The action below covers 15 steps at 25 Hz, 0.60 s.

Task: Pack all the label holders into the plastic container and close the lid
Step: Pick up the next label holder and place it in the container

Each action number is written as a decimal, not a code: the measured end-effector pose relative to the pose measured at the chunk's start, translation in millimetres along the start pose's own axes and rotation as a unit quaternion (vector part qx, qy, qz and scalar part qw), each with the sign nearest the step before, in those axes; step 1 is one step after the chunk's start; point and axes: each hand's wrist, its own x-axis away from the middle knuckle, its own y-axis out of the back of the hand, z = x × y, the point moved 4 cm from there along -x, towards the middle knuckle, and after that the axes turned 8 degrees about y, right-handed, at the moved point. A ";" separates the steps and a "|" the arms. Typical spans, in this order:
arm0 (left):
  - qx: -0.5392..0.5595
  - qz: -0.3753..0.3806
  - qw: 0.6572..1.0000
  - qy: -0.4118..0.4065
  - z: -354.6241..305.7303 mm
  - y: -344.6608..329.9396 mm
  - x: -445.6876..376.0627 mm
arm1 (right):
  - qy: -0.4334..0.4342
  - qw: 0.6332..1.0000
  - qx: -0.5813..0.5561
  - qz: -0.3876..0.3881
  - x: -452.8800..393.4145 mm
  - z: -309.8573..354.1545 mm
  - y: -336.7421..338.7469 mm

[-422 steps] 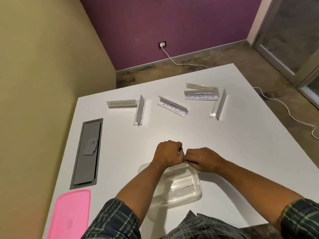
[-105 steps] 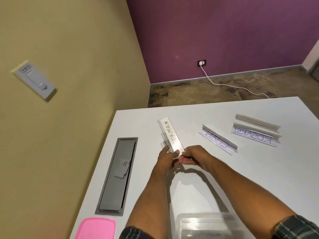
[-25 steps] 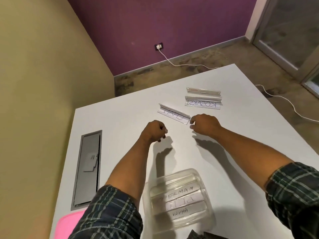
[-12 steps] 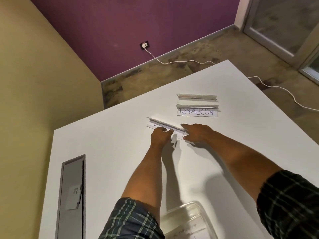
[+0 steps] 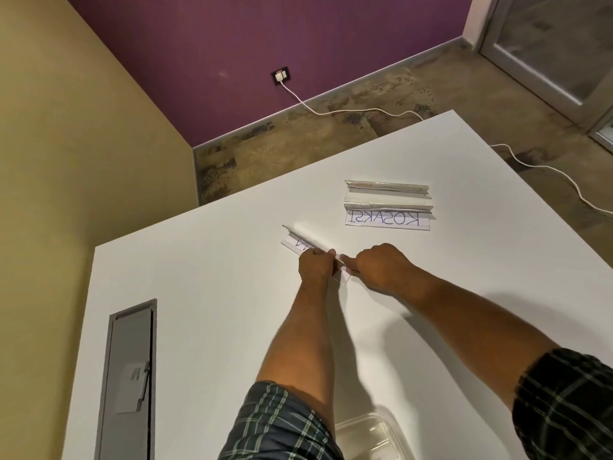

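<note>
A clear label holder with a handwritten paper strip (image 5: 300, 242) lies slanted at the middle of the white table (image 5: 205, 293). My left hand (image 5: 315, 268) and my right hand (image 5: 378, 268) both pinch its near end. Two more label holders lie side by side farther right: one reading KOSAKI (image 5: 388, 218) and a blank one (image 5: 386, 190) behind it. The clear plastic container (image 5: 371, 433) shows only partly at the bottom edge, near my left sleeve. Its contents and the lid are out of view.
A grey cable hatch (image 5: 129, 376) is set into the table's left side. The table's far edge drops to a floor with a white cable (image 5: 348, 111) running from a wall socket (image 5: 281, 76). A beige wall stands close on the left.
My hands have closed onto the slanted label holder's near end, where half a second ago they were just reaching it. The view has tilted so the container sits lower in frame.
</note>
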 end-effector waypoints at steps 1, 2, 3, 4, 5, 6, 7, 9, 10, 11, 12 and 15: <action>-0.007 0.001 1.000 0.003 2.5 4.9 0.6 | 0.018 1.000 0.014 -0.006 2.5 3.5 -0.5; 0.000 0.007 1.000 0.010 5.4 10.3 1.5 | 0.031 0.999 0.018 -0.014 5.6 7.1 -0.1; 0.006 0.013 1.000 0.020 8.8 18.1 5.0 | 0.039 0.999 0.012 -0.025 9.1 12.0 1.5; 0.010 0.016 1.000 0.025 12.4 26.5 8.9 | 0.042 0.998 -0.007 -0.035 12.8 17.3 4.5; 0.013 0.023 0.999 0.024 16.5 35.1 15.9 | 0.037 0.998 -0.042 -0.035 16.2 22.7 7.7; 0.019 0.036 0.999 0.021 22.0 43.0 22.8 | 0.024 0.996 -0.088 -0.024 19.1 28.3 11.9; 0.025 0.053 0.998 0.023 27.5 51.3 32.3 | 0.005 0.990 -0.138 -0.005 22.2 33.7 16.8; 0.046 0.081 0.995 0.024 37.5 66.4 51.2 | -0.024 0.974 -0.222 0.028 27.2 45.0 30.2; 0.053 0.087 0.995 0.023 42.0 73.5 57.9 | -0.031 0.968 -0.248 0.038 29.0 50.5 36.9; 0.058 0.092 0.994 0.021 46.7 82.3 67.2 | -0.036 0.963 -0.264 0.047 32.0 59.1 43.1; 0.068 0.102 0.992 0.017 51.5 89.9 76.9 | -0.041 0.959 -0.274 0.056 36.2 68.9 48.0; 0.111 0.170 0.979 0.016 65.2 108.3 115.8 | -0.050 0.943 -0.324 0.062 54.2 96.9 59.7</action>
